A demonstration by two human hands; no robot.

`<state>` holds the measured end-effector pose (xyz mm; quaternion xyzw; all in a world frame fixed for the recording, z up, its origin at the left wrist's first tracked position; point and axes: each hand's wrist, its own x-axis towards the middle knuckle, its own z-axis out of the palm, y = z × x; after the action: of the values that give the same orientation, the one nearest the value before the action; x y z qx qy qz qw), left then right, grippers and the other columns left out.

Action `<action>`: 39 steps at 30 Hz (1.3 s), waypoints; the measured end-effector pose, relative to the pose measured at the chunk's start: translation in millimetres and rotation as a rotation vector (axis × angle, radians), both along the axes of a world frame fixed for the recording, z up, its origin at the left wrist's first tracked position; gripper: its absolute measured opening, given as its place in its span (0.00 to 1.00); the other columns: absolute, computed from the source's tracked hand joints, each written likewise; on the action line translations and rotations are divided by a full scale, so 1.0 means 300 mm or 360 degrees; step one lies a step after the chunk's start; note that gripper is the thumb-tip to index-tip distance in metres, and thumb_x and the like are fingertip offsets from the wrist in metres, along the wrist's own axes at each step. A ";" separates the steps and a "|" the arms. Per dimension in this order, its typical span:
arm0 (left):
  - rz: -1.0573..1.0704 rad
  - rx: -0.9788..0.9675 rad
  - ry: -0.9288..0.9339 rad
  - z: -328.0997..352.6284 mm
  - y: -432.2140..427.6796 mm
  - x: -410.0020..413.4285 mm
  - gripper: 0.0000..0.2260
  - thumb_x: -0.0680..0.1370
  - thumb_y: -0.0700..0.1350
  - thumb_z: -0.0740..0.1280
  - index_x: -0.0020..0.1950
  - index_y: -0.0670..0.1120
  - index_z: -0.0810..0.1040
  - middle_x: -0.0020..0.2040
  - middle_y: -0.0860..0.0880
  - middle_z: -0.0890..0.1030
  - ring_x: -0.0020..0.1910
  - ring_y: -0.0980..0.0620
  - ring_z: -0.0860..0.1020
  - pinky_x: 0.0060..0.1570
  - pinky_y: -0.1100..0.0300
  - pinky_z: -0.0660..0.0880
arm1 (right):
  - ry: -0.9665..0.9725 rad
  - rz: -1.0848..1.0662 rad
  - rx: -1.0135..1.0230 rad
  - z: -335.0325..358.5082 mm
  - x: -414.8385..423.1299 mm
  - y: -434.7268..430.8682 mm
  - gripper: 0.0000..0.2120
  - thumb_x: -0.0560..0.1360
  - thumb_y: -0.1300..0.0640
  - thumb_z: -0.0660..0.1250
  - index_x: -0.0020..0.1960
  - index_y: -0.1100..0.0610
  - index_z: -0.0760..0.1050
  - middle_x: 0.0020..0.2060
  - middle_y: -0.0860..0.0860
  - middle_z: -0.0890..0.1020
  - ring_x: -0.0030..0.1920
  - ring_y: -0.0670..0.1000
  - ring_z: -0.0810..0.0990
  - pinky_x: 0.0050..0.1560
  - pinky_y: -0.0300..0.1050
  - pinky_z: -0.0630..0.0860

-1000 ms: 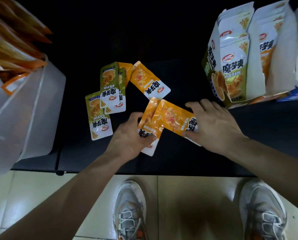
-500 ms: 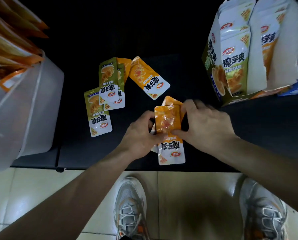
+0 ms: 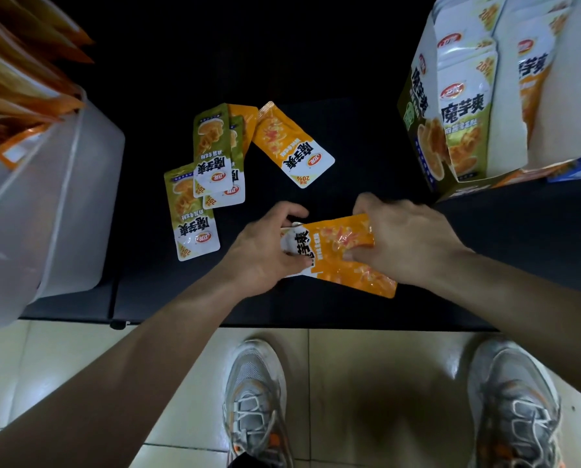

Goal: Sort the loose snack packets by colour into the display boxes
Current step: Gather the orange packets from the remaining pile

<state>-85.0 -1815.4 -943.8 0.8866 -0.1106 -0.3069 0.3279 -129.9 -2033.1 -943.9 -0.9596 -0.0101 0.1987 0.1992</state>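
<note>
1. Held: 2 orange packets [image 3: 343, 241], stacked and skewed, just above the table [image 3: 366, 130] near its front edge.
2. Left hand [image 3: 262, 251]: fingers curled round the white end, thumb on top. Right hand [image 3: 410, 241]: fingers pinching the orange end.
3. Loose pile, left of centre: 3 green packets [image 3: 194, 211], overlapping. 1 orange packet [image 3: 292, 146] lies clear at the pile's right, and 1 more, the hidden packet [image 3: 246, 118], shows only a corner under the greens.
4. Boxes, far right: 1 green box [image 3: 417, 106] packed with upright green packets, and a 2nd box [image 3: 559, 113] touching it with orange ones. Can't count the contents.
5. Bin [image 3: 63, 204], far left: clear plastic, orange packs sticking out the top, overhanging the table's front edge.
6. Edges: the front edge runs just below both wrists, and the lower held packet is near it.
7. Room: bare table between the pile and the green box, and a bare strip between the hands and the pile.
8. Floor [image 3: 366, 366]: pale tile, 2 shoes [image 3: 255, 393].
</note>
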 end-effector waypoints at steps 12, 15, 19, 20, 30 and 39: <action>0.0384 -0.0259 -0.0058 -0.006 0.002 0.024 0.26 0.68 0.44 0.80 0.62 0.56 0.74 0.50 0.53 0.82 0.45 0.59 0.82 0.45 0.61 0.80 | -0.0058 0.0165 0.0095 0.013 0.024 0.022 0.16 0.79 0.41 0.65 0.62 0.48 0.72 0.55 0.47 0.81 0.55 0.51 0.80 0.53 0.49 0.75; 0.0523 -0.0347 0.0012 -0.012 -0.003 0.027 0.22 0.71 0.44 0.79 0.62 0.51 0.76 0.49 0.51 0.85 0.46 0.56 0.84 0.49 0.54 0.82 | 0.0137 0.0036 0.0375 0.002 0.022 0.020 0.10 0.78 0.46 0.68 0.55 0.48 0.71 0.53 0.46 0.80 0.54 0.49 0.79 0.49 0.46 0.74; 0.0609 -0.0495 0.0049 -0.005 -0.025 0.013 0.12 0.74 0.40 0.76 0.55 0.48 0.79 0.46 0.52 0.86 0.44 0.56 0.85 0.46 0.59 0.82 | 0.0190 -0.0159 0.0599 -0.003 0.017 0.031 0.21 0.77 0.49 0.70 0.67 0.47 0.67 0.57 0.43 0.77 0.57 0.47 0.77 0.52 0.47 0.76; 0.0637 -0.0523 0.0044 -0.002 -0.029 0.014 0.12 0.74 0.39 0.75 0.54 0.49 0.79 0.46 0.52 0.86 0.44 0.56 0.85 0.44 0.62 0.81 | 0.0202 -0.0199 0.0651 -0.005 0.016 0.034 0.24 0.77 0.50 0.71 0.70 0.46 0.65 0.56 0.41 0.77 0.56 0.46 0.77 0.52 0.46 0.77; 0.0858 -0.0783 0.0450 -0.010 -0.060 -0.006 0.15 0.76 0.43 0.73 0.62 0.45 0.78 0.54 0.47 0.85 0.52 0.50 0.84 0.55 0.46 0.81 | 0.0200 -0.0437 0.1007 -0.034 0.035 0.077 0.11 0.81 0.52 0.65 0.61 0.48 0.65 0.50 0.40 0.76 0.51 0.41 0.77 0.42 0.38 0.72; 0.0994 -0.0513 -0.0002 -0.037 0.055 0.081 0.12 0.77 0.40 0.71 0.56 0.52 0.75 0.51 0.49 0.84 0.51 0.50 0.84 0.51 0.41 0.81 | -0.0155 0.0489 -0.0193 -0.047 0.214 0.053 0.29 0.83 0.45 0.52 0.81 0.48 0.49 0.81 0.47 0.50 0.80 0.51 0.49 0.78 0.54 0.52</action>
<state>-60.6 -1798.8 -954.7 0.8147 0.1188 -0.1698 0.5416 -65.7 -2017.2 -958.0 -0.9655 -0.1543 0.1803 0.1076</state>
